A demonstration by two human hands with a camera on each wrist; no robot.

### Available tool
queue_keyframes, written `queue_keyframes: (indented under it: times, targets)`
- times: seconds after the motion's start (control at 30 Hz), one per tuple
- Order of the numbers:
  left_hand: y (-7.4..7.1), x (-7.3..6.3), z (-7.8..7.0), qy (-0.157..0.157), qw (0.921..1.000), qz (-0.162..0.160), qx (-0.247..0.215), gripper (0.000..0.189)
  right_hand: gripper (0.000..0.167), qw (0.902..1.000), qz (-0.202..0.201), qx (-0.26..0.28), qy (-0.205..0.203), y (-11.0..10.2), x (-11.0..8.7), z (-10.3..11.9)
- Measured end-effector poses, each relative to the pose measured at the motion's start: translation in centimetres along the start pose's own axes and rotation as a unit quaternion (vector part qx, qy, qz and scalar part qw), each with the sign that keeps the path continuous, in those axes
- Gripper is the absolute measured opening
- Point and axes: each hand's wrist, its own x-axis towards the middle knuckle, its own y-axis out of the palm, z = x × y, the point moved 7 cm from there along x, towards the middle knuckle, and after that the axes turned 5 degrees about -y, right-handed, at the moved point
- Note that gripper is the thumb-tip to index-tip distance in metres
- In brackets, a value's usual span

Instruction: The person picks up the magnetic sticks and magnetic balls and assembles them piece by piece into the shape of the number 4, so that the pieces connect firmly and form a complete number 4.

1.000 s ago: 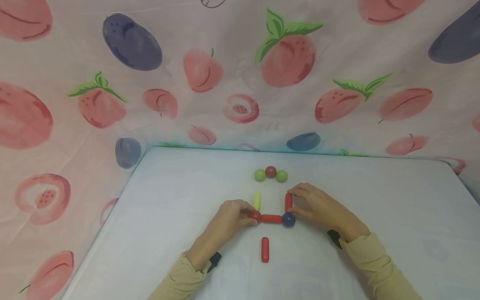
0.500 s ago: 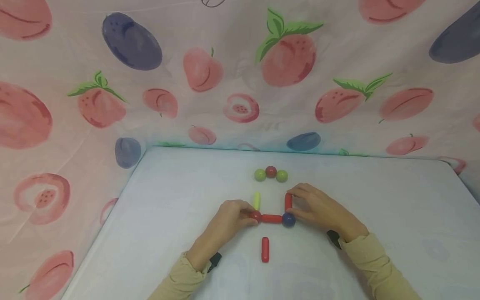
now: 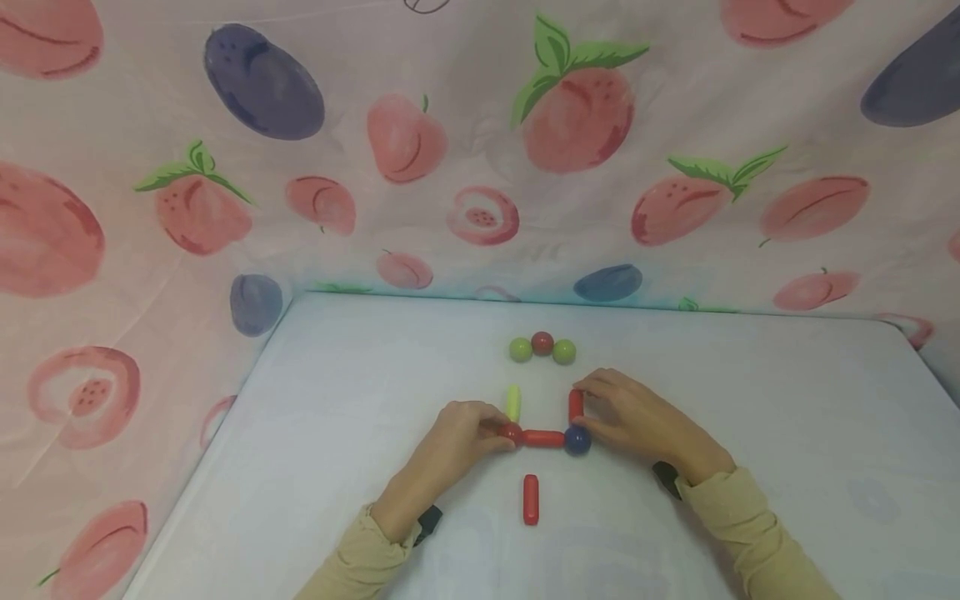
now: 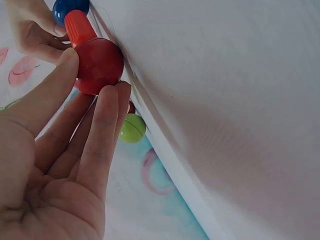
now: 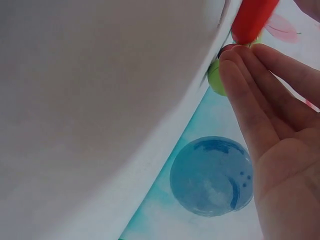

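In the head view my left hand (image 3: 465,429) pinches a red ball (image 3: 512,434) between thumb and fingers. The left wrist view shows this red ball (image 4: 100,65) close up. A red rod (image 3: 543,438) joins it to a blue ball (image 3: 577,440) on the right. From the red ball's far side a yellow rod (image 3: 513,402) points away from me. My right hand (image 3: 637,412) grips another red rod (image 3: 576,406), which stretches away from the blue ball. That rod's near end meets the ball; whether it is fastened I cannot tell.
Farther back on the white table (image 3: 375,358), a red ball (image 3: 542,342) sits between two green balls (image 3: 520,349) (image 3: 564,352). A loose red rod (image 3: 531,500) lies nearer to me. Behind the table hangs a fruit-patterned cloth (image 3: 480,125).
My right hand and the red rod in it have shifted very slightly toward me. The left hand holds the red ball as before.
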Motion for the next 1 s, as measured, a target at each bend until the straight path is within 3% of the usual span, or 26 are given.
queue_keyframes:
  times: [0.13, 0.63, 1.0]
  targets:
    - [0.0, 0.0, 0.0, -0.001, 1.0, 0.0, -0.001, 0.026, 0.05, 1.0, -0.002, -0.008, -0.002, -0.1, 0.1, 0.0]
    - [0.0, 0.0, 0.1, -0.01, 0.9999, 0.004, -0.001, 0.029, 0.055, 0.9979, -0.014, -0.026, 0.057, -1.6, 2.0, -0.5]
    - [0.0, 0.1, 0.1, -0.009, 0.9999, 0.007, -0.004, 0.028, 0.053, 0.998, -0.049, -0.017, 0.038, -2.1, 3.5, -0.4]
